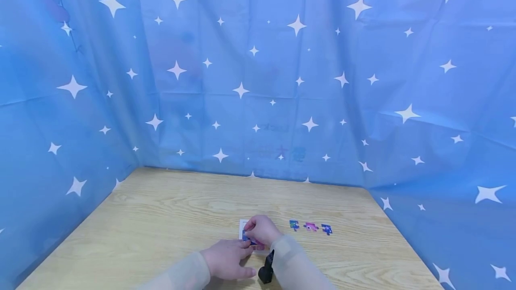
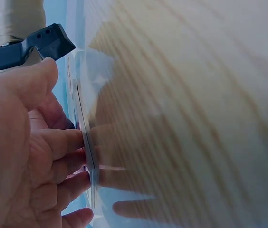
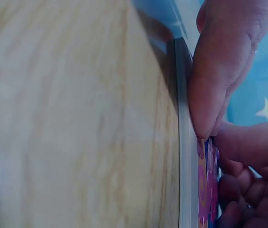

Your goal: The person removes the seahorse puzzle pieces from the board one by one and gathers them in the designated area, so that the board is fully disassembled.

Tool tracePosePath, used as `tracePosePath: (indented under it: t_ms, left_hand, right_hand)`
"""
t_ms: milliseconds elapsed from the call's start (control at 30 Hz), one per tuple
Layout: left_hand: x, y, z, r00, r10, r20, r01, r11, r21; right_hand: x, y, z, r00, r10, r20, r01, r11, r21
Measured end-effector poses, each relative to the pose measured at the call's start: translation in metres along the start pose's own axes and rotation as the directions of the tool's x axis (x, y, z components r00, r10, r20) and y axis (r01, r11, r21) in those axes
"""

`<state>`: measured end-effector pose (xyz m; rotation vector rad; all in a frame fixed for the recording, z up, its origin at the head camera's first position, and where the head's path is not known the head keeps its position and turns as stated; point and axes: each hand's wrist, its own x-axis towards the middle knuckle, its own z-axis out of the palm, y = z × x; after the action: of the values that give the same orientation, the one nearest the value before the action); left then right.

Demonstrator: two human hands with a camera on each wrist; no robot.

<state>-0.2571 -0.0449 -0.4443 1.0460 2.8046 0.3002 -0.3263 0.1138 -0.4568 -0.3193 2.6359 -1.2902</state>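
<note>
A small white-framed jigsaw puzzle [image 1: 242,223] lies on the table, with blue and pink pieces in it. My left hand [image 1: 228,258] rests at its near left side, fingers extended onto the frame; in the left wrist view the fingertips of the left hand [image 2: 39,156] touch the thin board [image 2: 87,137]. Over the board, my right hand [image 1: 264,229] has thumb and fingers together, pinching a puzzle piece that they mostly cover. From the right wrist view, the curled right hand [image 3: 262,175] meets the colourful pieces [image 3: 204,190], beside a left-hand finger [image 3: 215,80].
Three loose puzzle pieces lie in a row right of the board: a blue-green one [image 1: 294,225], a pink one with an eye [image 1: 311,226] and a dark blue one [image 1: 327,229]. A black camera mount [image 1: 266,272] sits at the right wrist. Blue star-patterned curtains [image 1: 258,70] enclose the wooden table [image 1: 169,209].
</note>
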Motion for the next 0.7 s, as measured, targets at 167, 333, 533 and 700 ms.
tracePosePath:
  t_ms: [167,333,533,700]
  left_hand:
    - [0.0011,0.0000,-0.0003,1.000,-0.006,0.007,0.006,1.000,0.015]
    - [0.0012,0.0013,-0.0031,1.000,-0.013,0.023,0.013,1.000,0.004]
    - [0.0004,0.0023,-0.0043,1.000,-0.018,0.023,0.018,1.000,0.002]
    - [0.0004,0.0024,-0.0036,1.000,-0.020,0.018,0.020,1.000,0.008]
  right_hand:
    - [0.0011,0.0012,-0.0008,1.000,-0.003,0.017,0.002,1.000,0.025]
    - [0.0034,0.0028,-0.0019,1.000,-0.013,0.002,0.013,1.000,0.012]
    - [0.0022,0.0027,-0.0034,1.000,0.015,0.018,-0.016,0.998,0.053]
    - [-0.0009,0.0053,-0.0042,1.000,0.005,0.029,-0.009,0.991,0.132]
